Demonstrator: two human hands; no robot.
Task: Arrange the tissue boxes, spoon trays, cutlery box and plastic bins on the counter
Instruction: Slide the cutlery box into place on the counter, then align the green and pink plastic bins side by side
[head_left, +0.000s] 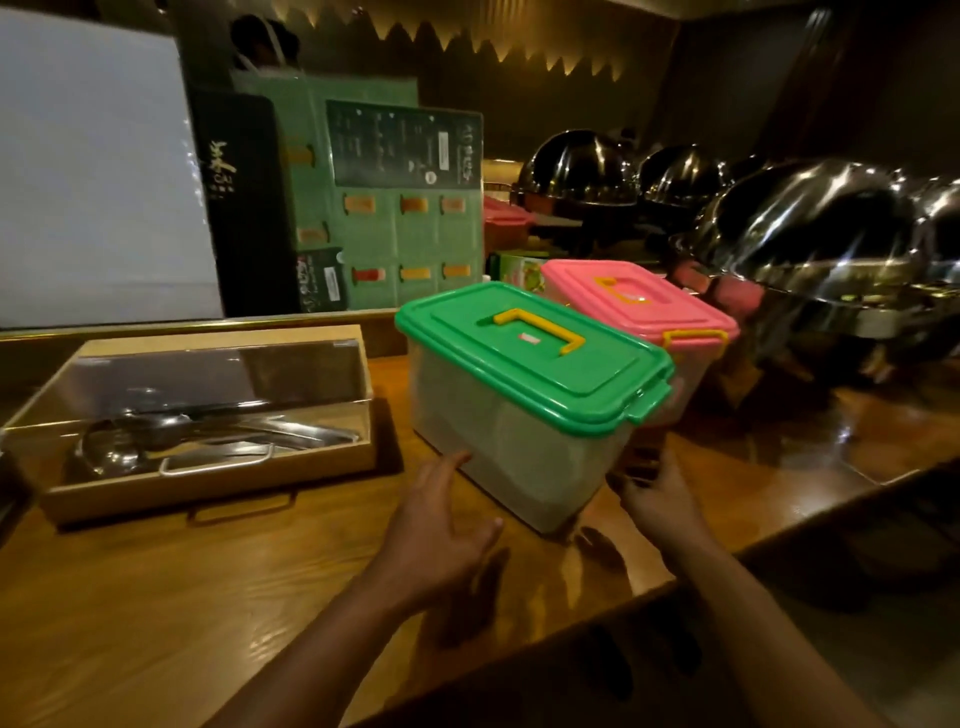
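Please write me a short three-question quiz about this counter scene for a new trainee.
1. True or false: the green-lidded bin has its lid off.
2. Which lies left of the bins? A) the cutlery box B) the chafing dishes C) a stack of plates
3. What colour is the lid of the bin standing behind the green-lidded one?

Key
1. False: the lid sits on it, yellow handle folded flat.
2. A. The wooden box with the clear cover holds metal utensils; the domed dishes are to the right.
3. Pink: the pink-lidded bin.

Both hands are open at the near bin's lower end, left hand and right hand, neither closed in a grip.
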